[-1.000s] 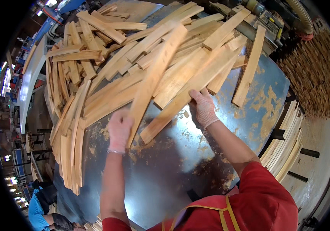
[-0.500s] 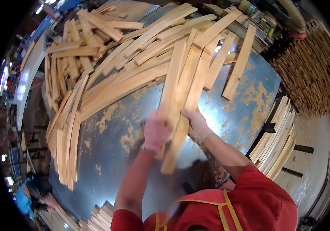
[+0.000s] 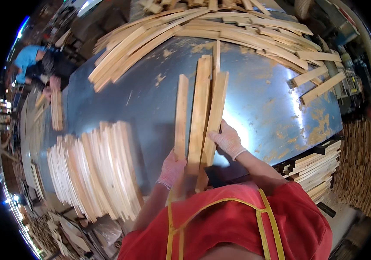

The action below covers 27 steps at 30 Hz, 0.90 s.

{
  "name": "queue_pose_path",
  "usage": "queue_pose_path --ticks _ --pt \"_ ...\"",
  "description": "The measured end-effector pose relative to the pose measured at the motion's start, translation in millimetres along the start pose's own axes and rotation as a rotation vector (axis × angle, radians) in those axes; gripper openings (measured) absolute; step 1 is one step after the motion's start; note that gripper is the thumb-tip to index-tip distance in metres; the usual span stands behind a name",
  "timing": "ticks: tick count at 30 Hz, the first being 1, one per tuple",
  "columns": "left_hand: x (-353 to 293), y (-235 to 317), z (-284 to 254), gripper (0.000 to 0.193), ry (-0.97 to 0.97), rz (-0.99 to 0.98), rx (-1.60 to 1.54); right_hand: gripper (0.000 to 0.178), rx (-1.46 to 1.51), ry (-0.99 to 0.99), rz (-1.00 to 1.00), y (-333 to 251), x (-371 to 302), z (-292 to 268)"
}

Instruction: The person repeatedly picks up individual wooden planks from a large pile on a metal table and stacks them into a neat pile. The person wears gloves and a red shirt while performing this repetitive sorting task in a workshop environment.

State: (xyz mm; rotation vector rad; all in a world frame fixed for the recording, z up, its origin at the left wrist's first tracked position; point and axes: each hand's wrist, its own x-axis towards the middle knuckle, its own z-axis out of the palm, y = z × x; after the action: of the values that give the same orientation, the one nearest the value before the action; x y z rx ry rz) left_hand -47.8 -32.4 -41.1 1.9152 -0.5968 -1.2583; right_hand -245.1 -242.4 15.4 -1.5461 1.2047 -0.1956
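Note:
My left hand [image 3: 172, 170], in a pale glove, is closed on the lower end of a narrow wooden board [image 3: 181, 115]. The board stands slightly apart from the others, angled away from me. My right hand [image 3: 229, 141], also gloved, grips the edge of another wooden board [image 3: 217, 106], thumb on top. Between them lies a wider wooden board [image 3: 200, 112], and a further thin board [image 3: 216, 56] shows behind the right one. The boards' near ends reach close to my red apron, and some of those ends are hidden or blurred.
Beneath is a dusty metal table [image 3: 151, 104]. Loose boards [image 3: 246, 39] heap along its far side. To the left stands a neat row of boards [image 3: 94, 171]. A co-worker in blue [image 3: 29, 60] handles wood at far left. Stacked strips [image 3: 363, 169] stand at right.
My view has swung left, bringing the neat row of boards into sight. The boards in my hands have come away from the far heap, and the left one has separated from the rest.

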Motion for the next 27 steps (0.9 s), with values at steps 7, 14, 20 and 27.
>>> queue_pose_path --ticks 7,14,20,27 --pt "-121.5 -68.2 -84.0 0.052 0.495 -0.013 0.493 0.059 -0.280 -0.243 -0.135 -67.5 1.8 120.4" --pt "-142.2 -107.6 -103.9 0.052 0.906 0.162 1.080 0.048 -0.374 -0.709 -0.403 -52.1 -4.8 297.4" --pt "-122.8 -140.9 -116.9 0.082 0.840 0.097 1.341 0.042 -0.149 -0.501 -0.683 -71.3 19.9 175.3" --pt "-34.7 17.0 30.9 0.100 0.369 0.411 1.053 0.064 -0.264 0.710 -0.078 42.1 109.0 -174.9"
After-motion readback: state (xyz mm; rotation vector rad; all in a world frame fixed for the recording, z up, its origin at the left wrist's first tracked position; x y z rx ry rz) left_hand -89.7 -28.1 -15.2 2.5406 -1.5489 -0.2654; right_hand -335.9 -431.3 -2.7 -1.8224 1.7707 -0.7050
